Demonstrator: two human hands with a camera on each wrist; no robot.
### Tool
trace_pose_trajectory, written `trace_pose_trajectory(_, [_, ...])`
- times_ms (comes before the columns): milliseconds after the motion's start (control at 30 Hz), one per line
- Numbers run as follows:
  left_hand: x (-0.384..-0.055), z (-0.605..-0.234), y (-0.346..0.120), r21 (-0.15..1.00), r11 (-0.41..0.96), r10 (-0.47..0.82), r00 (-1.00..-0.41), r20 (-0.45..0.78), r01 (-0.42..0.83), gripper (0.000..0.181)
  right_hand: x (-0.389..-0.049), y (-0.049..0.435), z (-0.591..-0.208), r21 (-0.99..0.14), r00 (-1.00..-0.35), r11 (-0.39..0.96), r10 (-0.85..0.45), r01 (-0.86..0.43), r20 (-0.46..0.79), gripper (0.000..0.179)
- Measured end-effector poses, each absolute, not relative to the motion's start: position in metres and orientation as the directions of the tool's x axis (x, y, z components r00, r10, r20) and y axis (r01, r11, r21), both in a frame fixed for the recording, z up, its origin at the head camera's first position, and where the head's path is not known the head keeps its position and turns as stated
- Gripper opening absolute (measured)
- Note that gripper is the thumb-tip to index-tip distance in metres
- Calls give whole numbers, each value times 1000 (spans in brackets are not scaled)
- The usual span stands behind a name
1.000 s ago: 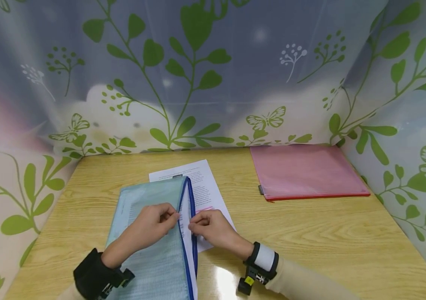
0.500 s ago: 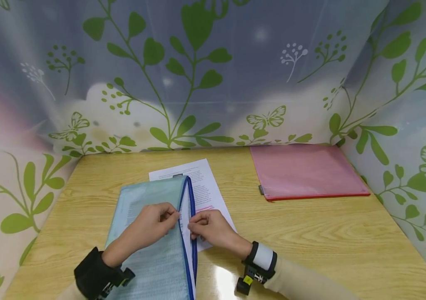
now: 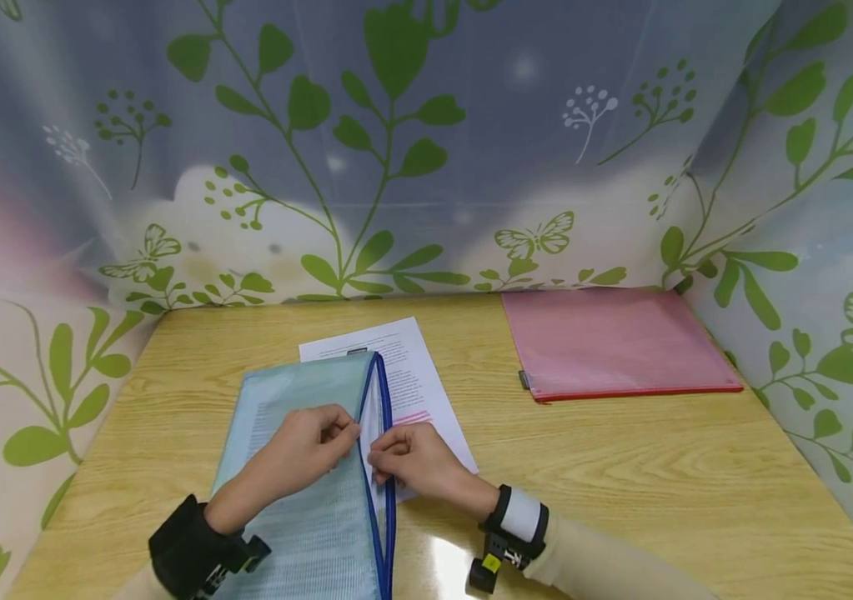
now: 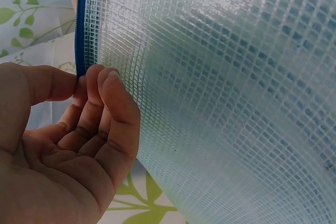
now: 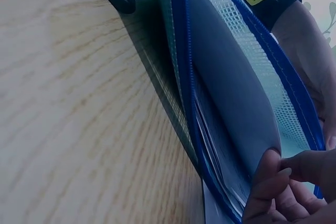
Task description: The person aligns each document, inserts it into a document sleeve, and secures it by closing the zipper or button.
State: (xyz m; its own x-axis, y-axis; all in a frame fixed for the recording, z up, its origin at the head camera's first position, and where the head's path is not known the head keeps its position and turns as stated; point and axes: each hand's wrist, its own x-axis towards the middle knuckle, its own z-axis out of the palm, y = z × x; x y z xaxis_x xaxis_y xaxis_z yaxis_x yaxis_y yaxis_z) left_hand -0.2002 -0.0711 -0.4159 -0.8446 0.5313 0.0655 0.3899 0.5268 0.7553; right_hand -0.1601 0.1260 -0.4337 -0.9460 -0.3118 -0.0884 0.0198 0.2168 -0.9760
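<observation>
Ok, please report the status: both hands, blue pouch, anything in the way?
Left hand pinching blue pouch by its edge. Right hand pinching sheet inside. Pouch gaping open. Nothing visibly blocking.

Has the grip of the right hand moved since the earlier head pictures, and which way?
Yes, slightly to the left: in the head view, the right grip now sits farther from the pink pouch, which lies still on the table.

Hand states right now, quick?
Left hand: closed, pinching the blue pouch by its zipper edge.
Right hand: closed, pinching a sheet at the pouch's opening.
</observation>
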Motion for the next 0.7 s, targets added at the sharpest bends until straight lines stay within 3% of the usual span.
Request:
trace_pose_trajectory(233, [-199,-415,-72,752,532,526,-848,66,388,15,-157,125,-426,-975,-944,221,-320,9,-81,11])
trace_pose_trajectory(700, [-197,-416,-72,755,529,525,-848,68,387,15,-171,122,-457,-971,-937,238,-334,19,-100,8])
